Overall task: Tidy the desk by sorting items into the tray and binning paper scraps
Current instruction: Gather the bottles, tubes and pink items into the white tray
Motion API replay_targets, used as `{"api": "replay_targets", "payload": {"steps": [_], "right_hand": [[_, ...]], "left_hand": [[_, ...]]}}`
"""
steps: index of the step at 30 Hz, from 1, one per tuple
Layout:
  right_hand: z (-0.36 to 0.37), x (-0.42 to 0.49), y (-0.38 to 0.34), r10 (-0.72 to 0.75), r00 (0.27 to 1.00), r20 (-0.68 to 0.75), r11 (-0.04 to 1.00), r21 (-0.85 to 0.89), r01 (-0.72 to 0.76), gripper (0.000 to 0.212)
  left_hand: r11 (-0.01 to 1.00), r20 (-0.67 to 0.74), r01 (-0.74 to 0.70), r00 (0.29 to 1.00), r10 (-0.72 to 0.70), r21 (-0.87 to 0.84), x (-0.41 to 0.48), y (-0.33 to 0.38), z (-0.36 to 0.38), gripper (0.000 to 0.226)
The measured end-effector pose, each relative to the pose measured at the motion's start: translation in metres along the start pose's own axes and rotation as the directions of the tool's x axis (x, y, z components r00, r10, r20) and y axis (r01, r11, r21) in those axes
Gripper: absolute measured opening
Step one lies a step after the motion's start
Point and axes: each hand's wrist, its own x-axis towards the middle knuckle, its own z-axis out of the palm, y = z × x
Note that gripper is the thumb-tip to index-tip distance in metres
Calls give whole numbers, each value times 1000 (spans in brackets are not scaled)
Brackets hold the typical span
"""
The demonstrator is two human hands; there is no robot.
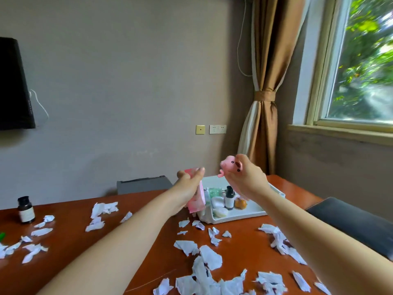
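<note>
Sorting is judged to be the step in hand, since two pink things are held up over the tray. At the far left a brown bottle (26, 209) is seen upright on the desk (63, 262), well apart from the tray, and paper scraps (210, 258) are strewn across the wood. No bin is in view.

Nearer the middle, a pink packet (197, 202) is gripped by the left hand (188, 185), with the thumb on one side and the fingers curled round the other. Its long axis is close to upright. The top end is by the fingertips and the lower end hangs just above the near left corner of the white tray (255, 211). For a tidy placing, the packet would best be lowered end first into a free gap, or tipped flat along the tray's length, so that the small dark-capped bottle (229, 198) standing inside is not knocked over.

Further right, a pink pig toy (230, 166) is pinched in the curled fingers of the right hand (247, 180), above the tray's far side. Its snout appears to be turned left, toward the other hand, though blur leaves the body's axis unclear. It would be better set down than dropped, since a rounded toy is likely to roll.
</note>
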Motion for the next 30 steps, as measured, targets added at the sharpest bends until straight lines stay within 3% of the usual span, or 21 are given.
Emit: {"api": "replay_targets", "payload": {"steps": [5,11,15,22,26,30], "right_hand": [[-18,8,35,72,997,4,997,32,-72,23],[-12,15,77,143,990,-13,989,-24,-143,43],[-3,23,97,166,986,3,986,-11,-166,42],[16,40,120,222,975,16,975,-27,-221,43],[25,48,127,213,976,36,976,-42,-212,46],[32,55,132,234,971,56,970,-77,-229,35]], "left_hand": [[977,5,-3,1000,2,212,13,10,40,49],[801,136,-331,943,305,498,26,7,80,23],[710,191,-420,904,382,566,37,-5,104,12],[518,337,-465,884,325,718,57,-24,126,36],[510,350,-466,883,312,723,73,-38,133,37],[493,353,-455,889,290,741,85,-58,139,45]]}}
